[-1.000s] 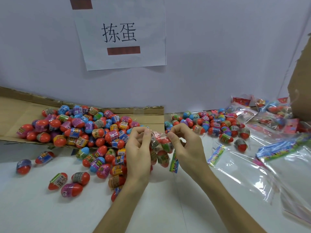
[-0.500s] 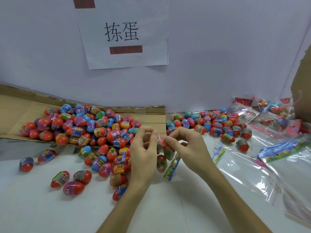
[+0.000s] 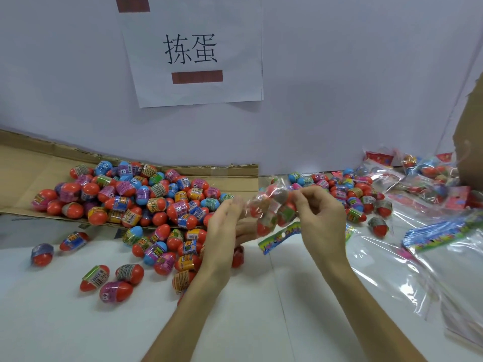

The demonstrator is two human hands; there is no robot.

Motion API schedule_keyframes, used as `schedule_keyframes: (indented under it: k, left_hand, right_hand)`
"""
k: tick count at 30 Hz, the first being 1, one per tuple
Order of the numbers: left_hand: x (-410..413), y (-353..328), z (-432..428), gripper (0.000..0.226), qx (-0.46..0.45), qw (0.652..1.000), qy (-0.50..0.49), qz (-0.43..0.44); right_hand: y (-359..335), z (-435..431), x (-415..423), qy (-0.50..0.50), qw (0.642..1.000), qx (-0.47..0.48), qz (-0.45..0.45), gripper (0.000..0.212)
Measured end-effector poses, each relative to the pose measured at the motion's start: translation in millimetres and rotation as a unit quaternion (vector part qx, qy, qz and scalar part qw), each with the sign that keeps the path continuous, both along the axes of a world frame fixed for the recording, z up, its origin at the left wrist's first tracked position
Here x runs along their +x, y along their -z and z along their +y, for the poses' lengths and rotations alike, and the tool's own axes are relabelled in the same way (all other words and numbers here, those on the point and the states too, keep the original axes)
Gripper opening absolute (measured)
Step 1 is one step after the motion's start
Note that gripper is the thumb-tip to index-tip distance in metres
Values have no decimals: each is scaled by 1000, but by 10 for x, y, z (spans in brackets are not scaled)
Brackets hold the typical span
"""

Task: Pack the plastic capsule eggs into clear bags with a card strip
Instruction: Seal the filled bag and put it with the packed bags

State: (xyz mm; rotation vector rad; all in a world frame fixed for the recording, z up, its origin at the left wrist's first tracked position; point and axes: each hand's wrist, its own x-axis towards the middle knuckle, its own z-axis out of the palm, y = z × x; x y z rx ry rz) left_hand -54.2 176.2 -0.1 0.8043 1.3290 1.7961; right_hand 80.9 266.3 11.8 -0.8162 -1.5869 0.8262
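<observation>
A small clear bag [image 3: 270,212] filled with several capsule eggs hangs above the table centre. A colourful card strip [image 3: 281,237] sticks out of its lower end. My right hand [image 3: 320,218] pinches the bag's top right edge. Just left of the bag, my left hand [image 3: 226,226] is relaxed with its fingers nearly straight, and I cannot tell whether they touch the bag. A big heap of loose red, blue and purple capsule eggs [image 3: 146,202] lies to the left, half on flattened cardboard [image 3: 23,165].
A second pile of eggs [image 3: 350,194] sits behind my right hand. Packed bags [image 3: 423,173] lie at the back right. Empty clear bags [image 3: 407,262] and a bundle of card strips [image 3: 441,235] are spread on the right. A paper sign [image 3: 192,50] hangs on the wall.
My right hand has carried the filled bag up and to the right. My left hand has released the bag's top and its fingers have straightened.
</observation>
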Motion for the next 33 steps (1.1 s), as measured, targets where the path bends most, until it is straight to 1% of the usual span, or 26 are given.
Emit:
schedule_keyframes:
  k: [3, 5, 7, 9, 11, 14, 16, 19, 21, 23, 25, 27, 29, 30, 32, 33]
  left_hand:
    - [19, 26, -2, 39, 10, 999, -10, 46]
    - [14, 49, 0, 28, 11, 997, -38, 71]
    - [-4, 47, -4, 19, 13, 996, -72, 59]
    - [-28, 38, -7, 27, 18, 994, -105, 30]
    - [-44, 43, -5, 33, 21, 991, -134, 8]
    - [-42, 66, -7, 33, 19, 987, -161, -7]
    - [-30, 68, -6, 31, 14, 985, -171, 0]
    - [-30, 56, -2, 24, 12, 984, -179, 15]
    - [-39, 40, -7, 20, 13, 983, -181, 14]
    - [-58, 41, -15, 19, 10, 982, -189, 23]
    - [-80, 48, -20, 15, 3, 982, -184, 48]
    - [-87, 47, -22, 11, -1, 984, -159, 78]
    - [-73, 27, -24, 10, 5, 987, -126, 96]
    - [-66, 23, -25, 11, 7, 988, -116, 104]
    - [-66, 24, -32, 16, 9, 989, -113, 100]
    - [-78, 22, -40, 20, 12, 990, -113, 87]
  right_hand:
    - [7, 18, 3, 19, 999, -41, 25, 14]
    - [10, 11, 0, 18, 998, -49, 40, 15]
    - [-2, -14, -14, -18, 996, -60, 55, 15]
    - [-19, -61, -49, -66, 995, -57, 57, 16]
    - [-28, -113, -92, -83, 994, -44, 55, 20]
    - [-11, -159, -123, -65, 996, -29, 55, 27]
    - [13, -162, -123, -53, 997, -20, 50, 29]
    - [42, -153, -126, -57, 997, -14, 48, 23]
    - [57, -123, -131, -74, 996, -41, 39, 14]
    - [60, -87, -123, -100, 991, -83, 28, 12]
    - [33, -55, -97, -102, 990, -92, 32, 23]
    - [-12, -31, -50, -104, 991, -78, 36, 33]
    - [-46, 1, 1, -141, 986, -83, -11, 35]
    - [-53, 26, 19, -169, 980, -90, -46, 31]
    - [-33, 66, 42, -220, 966, -93, -96, 12]
    - [-14, 76, 44, -225, 965, -86, -103, 10]
